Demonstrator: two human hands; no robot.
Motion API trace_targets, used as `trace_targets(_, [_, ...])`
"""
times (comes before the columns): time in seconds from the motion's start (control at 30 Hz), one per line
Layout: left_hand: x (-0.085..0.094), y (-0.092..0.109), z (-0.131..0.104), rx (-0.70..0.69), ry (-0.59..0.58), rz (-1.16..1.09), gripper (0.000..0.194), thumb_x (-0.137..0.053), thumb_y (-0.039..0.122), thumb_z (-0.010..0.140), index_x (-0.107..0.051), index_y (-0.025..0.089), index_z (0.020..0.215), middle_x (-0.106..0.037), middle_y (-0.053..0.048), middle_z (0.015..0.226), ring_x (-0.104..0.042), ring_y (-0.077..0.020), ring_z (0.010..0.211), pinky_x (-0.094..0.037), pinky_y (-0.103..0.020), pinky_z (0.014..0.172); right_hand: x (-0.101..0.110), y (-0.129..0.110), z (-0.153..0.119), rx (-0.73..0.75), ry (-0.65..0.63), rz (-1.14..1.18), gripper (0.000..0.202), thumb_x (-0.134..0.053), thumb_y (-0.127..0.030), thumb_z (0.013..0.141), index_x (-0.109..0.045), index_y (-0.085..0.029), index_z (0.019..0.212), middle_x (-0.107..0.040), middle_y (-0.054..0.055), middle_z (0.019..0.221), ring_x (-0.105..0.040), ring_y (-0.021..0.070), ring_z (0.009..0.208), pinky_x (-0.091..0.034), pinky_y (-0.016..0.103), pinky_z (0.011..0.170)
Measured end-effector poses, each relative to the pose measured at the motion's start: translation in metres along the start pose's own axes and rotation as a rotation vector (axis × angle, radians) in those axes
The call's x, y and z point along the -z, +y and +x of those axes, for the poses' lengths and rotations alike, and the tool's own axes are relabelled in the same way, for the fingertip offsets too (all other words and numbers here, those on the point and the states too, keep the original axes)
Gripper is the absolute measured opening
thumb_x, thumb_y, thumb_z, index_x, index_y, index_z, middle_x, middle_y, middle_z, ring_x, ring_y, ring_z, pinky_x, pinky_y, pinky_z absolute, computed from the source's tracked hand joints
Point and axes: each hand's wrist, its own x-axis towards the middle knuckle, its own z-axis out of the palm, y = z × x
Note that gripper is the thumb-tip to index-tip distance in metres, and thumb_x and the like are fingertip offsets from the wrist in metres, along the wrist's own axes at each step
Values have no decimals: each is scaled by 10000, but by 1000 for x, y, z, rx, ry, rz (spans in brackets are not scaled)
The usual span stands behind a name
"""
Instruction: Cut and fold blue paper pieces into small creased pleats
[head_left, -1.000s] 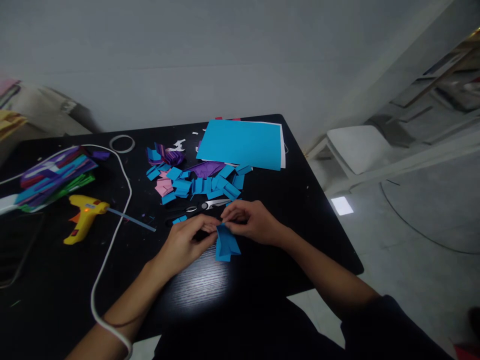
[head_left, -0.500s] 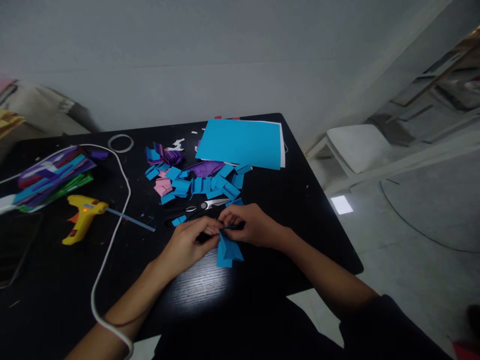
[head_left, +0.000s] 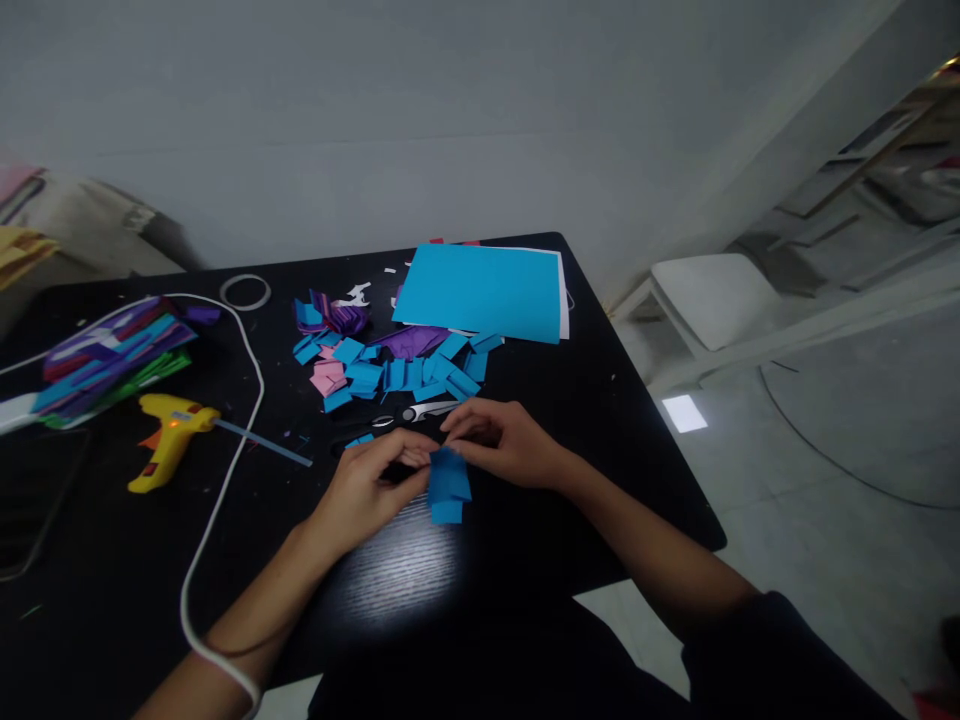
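Between my fingertips hangs a folded piece of blue paper, its lower end in overlapping flaps. My left hand pinches its upper left edge, and my right hand pinches the top from the other side. Just beyond my hands lie scissors with dark handles, partly covered by my fingers. Several folded blue paper pieces are spread behind them, with pink folded pieces at their left and purple paper behind.
A yellow glue gun with a glue stick lies on the black table at left. Its white cable crosses my left forearm. Blue sheets lie at the back, a tape ring further left. A white stool stands at right.
The held blue paper has turned from a splayed, angled fold to a flatter face toward me. My right fingers have shifted slightly up along its top edge.
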Motion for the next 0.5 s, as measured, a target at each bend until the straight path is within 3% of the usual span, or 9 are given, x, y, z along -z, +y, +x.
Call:
trace_targets(0.33, [-1,1,0,-11,14,-32,167,-755,207,879,-714,192,1040,-786,-25,868,-762,-146,739,-615,-228,713,-8,4,2,8,76,84,164,-746,-236,846,-704,-183,995,-752,31,878,-741,150,800,-579,271,748])
trace_targets(0.5, [0,-1,1,-4,24,-22,167,-746,190,881,-704,187,1043,-776,-25,874,-748,-136,753,-602,-213,724,-4,-3,0,46,30,2,127,-670,-180,875,-729,-194,987,-759,43,946,-738,170,868,-582,299,802])
